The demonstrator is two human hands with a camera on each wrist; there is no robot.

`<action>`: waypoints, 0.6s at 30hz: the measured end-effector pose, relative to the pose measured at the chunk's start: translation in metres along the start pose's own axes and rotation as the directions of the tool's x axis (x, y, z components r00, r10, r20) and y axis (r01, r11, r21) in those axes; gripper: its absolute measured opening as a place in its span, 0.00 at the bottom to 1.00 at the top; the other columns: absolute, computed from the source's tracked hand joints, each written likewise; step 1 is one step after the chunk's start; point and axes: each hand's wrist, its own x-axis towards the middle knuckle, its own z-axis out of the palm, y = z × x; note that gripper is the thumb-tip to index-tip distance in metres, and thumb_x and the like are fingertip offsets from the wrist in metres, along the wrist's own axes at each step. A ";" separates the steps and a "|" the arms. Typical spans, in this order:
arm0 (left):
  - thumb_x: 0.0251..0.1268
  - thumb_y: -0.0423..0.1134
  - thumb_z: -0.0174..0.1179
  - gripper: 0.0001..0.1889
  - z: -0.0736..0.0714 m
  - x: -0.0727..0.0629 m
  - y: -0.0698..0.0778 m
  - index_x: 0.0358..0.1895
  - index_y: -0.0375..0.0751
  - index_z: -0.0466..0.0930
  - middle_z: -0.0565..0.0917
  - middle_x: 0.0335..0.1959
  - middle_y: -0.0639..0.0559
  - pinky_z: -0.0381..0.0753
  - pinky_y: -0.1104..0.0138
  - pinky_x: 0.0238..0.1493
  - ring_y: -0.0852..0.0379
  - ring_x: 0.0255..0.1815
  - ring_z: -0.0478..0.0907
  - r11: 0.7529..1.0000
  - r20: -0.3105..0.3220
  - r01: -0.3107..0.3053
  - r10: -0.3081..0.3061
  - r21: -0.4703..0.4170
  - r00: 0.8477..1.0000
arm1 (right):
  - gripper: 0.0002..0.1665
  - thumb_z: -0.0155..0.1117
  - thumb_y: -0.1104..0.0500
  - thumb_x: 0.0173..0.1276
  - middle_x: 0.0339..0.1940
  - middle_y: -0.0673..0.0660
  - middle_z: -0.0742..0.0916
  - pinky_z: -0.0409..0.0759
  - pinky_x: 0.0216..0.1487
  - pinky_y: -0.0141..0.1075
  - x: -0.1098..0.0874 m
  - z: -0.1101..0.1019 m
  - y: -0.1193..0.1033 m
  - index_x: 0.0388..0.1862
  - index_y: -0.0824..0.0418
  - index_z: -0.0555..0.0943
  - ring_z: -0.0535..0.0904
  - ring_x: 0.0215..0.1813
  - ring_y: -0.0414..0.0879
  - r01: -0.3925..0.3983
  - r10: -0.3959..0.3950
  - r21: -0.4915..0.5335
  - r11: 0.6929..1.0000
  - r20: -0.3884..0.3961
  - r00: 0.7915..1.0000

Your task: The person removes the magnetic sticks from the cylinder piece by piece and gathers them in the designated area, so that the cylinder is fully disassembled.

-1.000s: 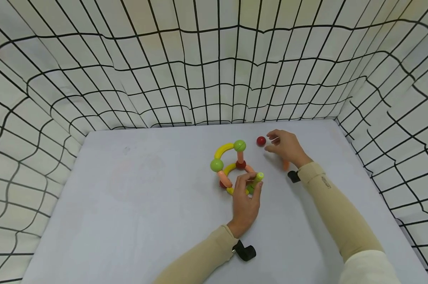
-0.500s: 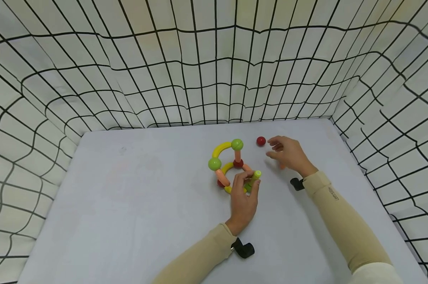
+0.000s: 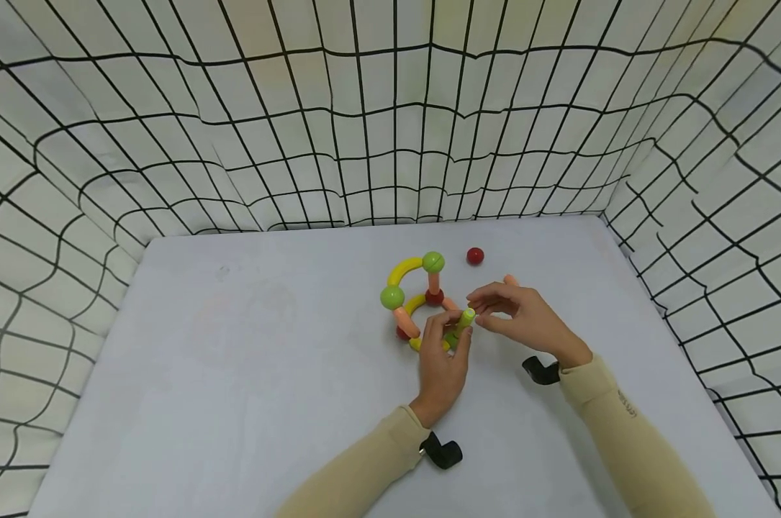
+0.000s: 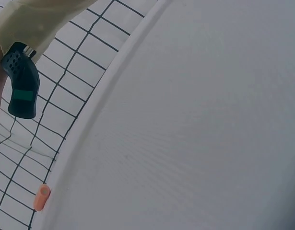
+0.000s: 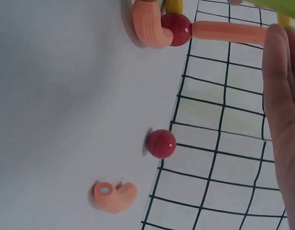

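My left hand (image 3: 440,374) pinches a yellow-green rod (image 3: 466,319) that stands tilted at the right side of a ball-and-rod toy frame. The frame has green balls (image 3: 392,297) on top, red balls (image 3: 435,296) below, curved yellow rods (image 3: 405,270) and orange rods (image 3: 406,324). Beside the rod's upper end is my right hand (image 3: 526,316), fingers slightly bent and nothing visible in its grasp. In the right wrist view, its fingers (image 5: 277,62) lie close to the green rod (image 5: 284,6). The left wrist view misses the left hand's grip.
A loose red ball (image 3: 475,256) lies behind the hands on the white table (image 3: 267,403). Near it is a curved orange rod (image 5: 114,197), partly hidden by the right hand in the head view. Black netting (image 3: 364,115) over white walls encloses the back and sides.
My right hand has come from beside the red ball toward the yellow-green rod, uncovering part of the loose orange rod. The left hand keeps its pinch with little movement.
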 end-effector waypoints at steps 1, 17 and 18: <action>0.76 0.37 0.60 0.14 0.000 0.000 0.000 0.60 0.41 0.76 0.80 0.54 0.44 0.85 0.59 0.58 0.51 0.56 0.81 1.000 0.000 -0.002 0.002 0.000 1.000 | 0.20 0.72 0.63 0.69 0.54 0.59 0.89 0.83 0.57 0.26 -0.001 0.002 -0.002 0.59 0.61 0.83 0.86 0.51 0.39 0.019 -0.019 0.013 1.000 0.013 1.000; 0.77 0.36 0.60 0.13 -0.005 -0.001 0.000 0.59 0.41 0.76 0.80 0.55 0.45 0.86 0.60 0.58 0.51 0.57 0.80 1.000 0.012 0.000 0.000 0.013 1.000 | 0.19 0.78 0.61 0.63 0.47 0.54 0.91 0.86 0.52 0.29 -0.001 0.023 -0.001 0.53 0.62 0.87 0.86 0.46 0.39 0.094 -0.100 -0.081 0.992 -0.071 0.992; 0.76 0.36 0.60 0.13 -0.006 -0.002 0.000 0.59 0.40 0.77 0.80 0.56 0.45 0.86 0.59 0.59 0.50 0.57 0.80 1.000 0.012 0.004 -0.004 0.012 1.000 | 0.19 0.78 0.61 0.63 0.47 0.55 0.91 0.86 0.52 0.29 0.000 0.023 -0.001 0.53 0.63 0.87 0.86 0.45 0.39 0.096 -0.103 -0.087 0.992 -0.076 0.992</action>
